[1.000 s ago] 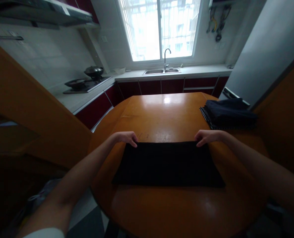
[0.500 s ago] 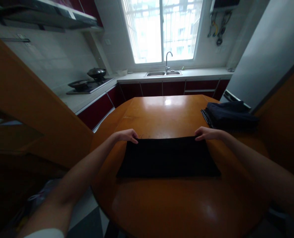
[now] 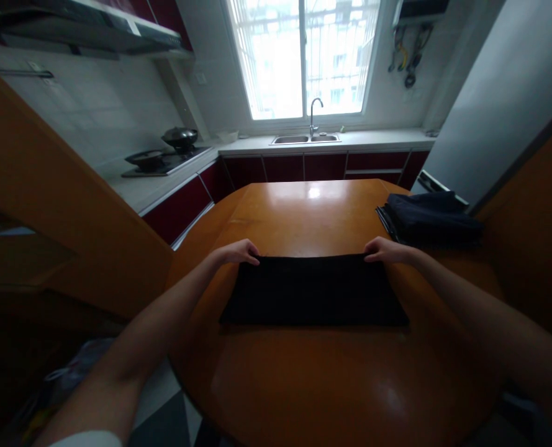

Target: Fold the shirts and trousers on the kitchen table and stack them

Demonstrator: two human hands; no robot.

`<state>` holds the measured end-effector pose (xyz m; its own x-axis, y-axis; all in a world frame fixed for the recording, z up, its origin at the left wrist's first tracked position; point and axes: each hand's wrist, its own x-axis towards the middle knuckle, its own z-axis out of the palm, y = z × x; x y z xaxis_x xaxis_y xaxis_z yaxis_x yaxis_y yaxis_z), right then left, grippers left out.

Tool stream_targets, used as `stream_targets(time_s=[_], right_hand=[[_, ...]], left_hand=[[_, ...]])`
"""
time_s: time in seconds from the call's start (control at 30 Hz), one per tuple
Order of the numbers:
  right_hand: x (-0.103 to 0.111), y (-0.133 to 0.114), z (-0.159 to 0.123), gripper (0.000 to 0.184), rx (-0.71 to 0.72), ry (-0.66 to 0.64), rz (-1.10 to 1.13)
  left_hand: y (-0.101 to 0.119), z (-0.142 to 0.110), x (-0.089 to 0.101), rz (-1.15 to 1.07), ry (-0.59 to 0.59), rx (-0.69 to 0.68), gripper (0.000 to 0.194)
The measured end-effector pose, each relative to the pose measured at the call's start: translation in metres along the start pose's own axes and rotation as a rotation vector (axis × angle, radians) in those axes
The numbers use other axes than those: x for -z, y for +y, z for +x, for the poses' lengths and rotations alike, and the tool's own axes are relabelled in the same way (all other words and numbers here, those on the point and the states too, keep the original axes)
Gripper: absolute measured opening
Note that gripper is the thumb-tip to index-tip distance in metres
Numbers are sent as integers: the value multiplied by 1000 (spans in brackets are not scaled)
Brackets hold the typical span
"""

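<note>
A black folded cloth (image 3: 315,292), perhaps a garment, spans the space between my hands over the wooden table (image 3: 313,385). My left hand (image 3: 241,251) pinches its far left corner. At the far right corner, my right hand (image 3: 382,251) grips the same edge with thumb and fingers. The far edge is pulled fairly straight between them, and the near edge lies at or close to the tabletop. Its exact kind of garment cannot be made out.
A stack of dark folded clothes (image 3: 431,217) sits on the table's right side. Beyond the table are a sink (image 3: 292,139), a faucet (image 3: 313,112) and a stove with pans (image 3: 164,155). A wooden door frame (image 3: 71,167) rises at left, a fridge (image 3: 485,93) at right.
The near edge of the black cloth has shifted slightly away from me, its right corner also a little leftward. Both hands keep their grip on the far corners.
</note>
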<state>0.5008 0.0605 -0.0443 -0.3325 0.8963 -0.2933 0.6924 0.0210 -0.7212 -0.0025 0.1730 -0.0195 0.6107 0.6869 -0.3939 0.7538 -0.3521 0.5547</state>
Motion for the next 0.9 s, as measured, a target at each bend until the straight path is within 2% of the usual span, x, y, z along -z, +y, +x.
stream_targets(time_s=[0.1, 0.2, 0.33, 0.43, 0.5, 0.6, 0.67, 0.77, 0.83, 0.9], right_hand=[[14, -10, 3, 41, 42, 84, -25], [42, -26, 1, 35, 114, 247, -97], [78, -55, -10, 21, 287, 596, -274], [84, -71, -22, 16, 387, 862, -376], [74, -73, -30, 15, 437, 951, -449], [40, -58, -43, 14, 513, 934, -575], [7, -40, -56, 16, 559, 846, -648], [-46, -16, -84, 15, 586, 648, -694], [-74, -7, -106, 17, 571, 541, -694], [-90, -5, -128, 15, 550, 456, -681]], left_hand=[[7, -1, 15, 20, 74, -18, 37], [21, -7, 41, 83, 244, -75, 35], [46, -25, 70, 185, 567, -160, 26], [62, -41, 69, 272, 867, -206, 22], [66, -51, 53, 352, 968, -242, 18], [59, -63, 7, 472, 962, -289, 12], [47, -72, -34, 538, 895, -330, 11], [28, -92, -93, 583, 752, -389, 15], [20, -111, -119, 581, 684, -398, 17], [19, -132, -128, 561, 581, -405, 15]])
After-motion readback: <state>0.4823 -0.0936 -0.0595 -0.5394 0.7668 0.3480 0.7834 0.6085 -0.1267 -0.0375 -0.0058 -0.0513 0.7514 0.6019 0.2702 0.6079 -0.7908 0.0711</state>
